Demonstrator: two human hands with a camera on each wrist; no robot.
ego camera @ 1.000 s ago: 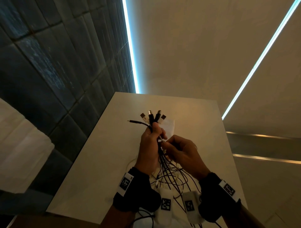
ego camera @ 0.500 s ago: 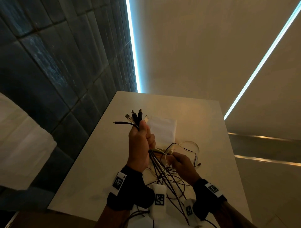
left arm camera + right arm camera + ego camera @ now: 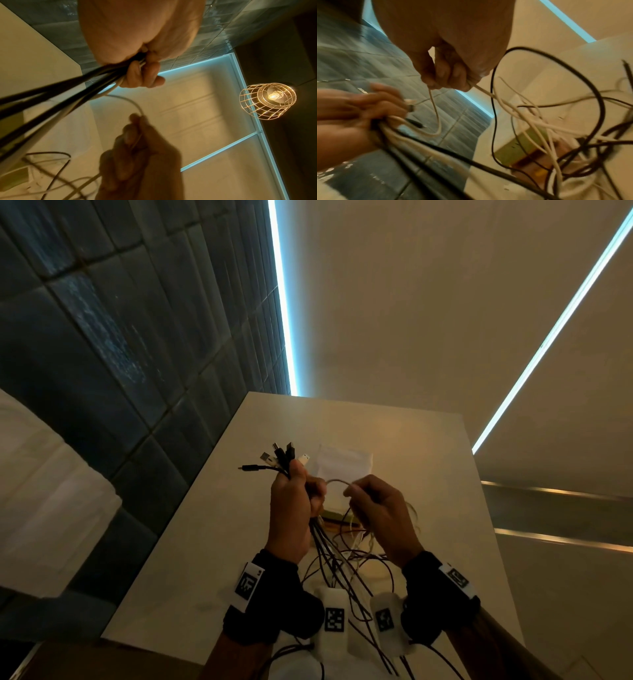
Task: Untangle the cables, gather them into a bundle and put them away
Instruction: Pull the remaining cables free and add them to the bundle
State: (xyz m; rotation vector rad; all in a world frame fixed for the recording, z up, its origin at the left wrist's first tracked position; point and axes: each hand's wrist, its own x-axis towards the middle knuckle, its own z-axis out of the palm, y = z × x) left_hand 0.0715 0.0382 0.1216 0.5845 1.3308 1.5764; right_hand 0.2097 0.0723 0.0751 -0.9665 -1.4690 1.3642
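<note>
My left hand (image 3: 294, 501) grips a bundle of black and white cables (image 3: 329, 546) above the table, their plug ends (image 3: 282, 457) fanning out above the fist. The same fist (image 3: 137, 65) shows in the left wrist view with cable strands (image 3: 56, 93) running out of it. My right hand (image 3: 373, 508) is raised beside it and pinches a thin white cable (image 3: 337, 481) that arcs across to the left hand. In the right wrist view the fingers (image 3: 447, 75) hold that white cable (image 3: 435, 108). Loose loops of cable (image 3: 556, 121) hang down to the table.
A white pouch (image 3: 344, 465) lies on the pale table (image 3: 191, 542) behind the hands. A greenish box (image 3: 518, 147) sits under the loose cables. A dark tiled wall (image 3: 120, 337) stands to the left. A caged lamp (image 3: 267, 100) hangs overhead.
My right hand has risen from the tangle near the table to the left hand's level, drawing a white cable up with it. The left hand has kept its grip on the bundle.
</note>
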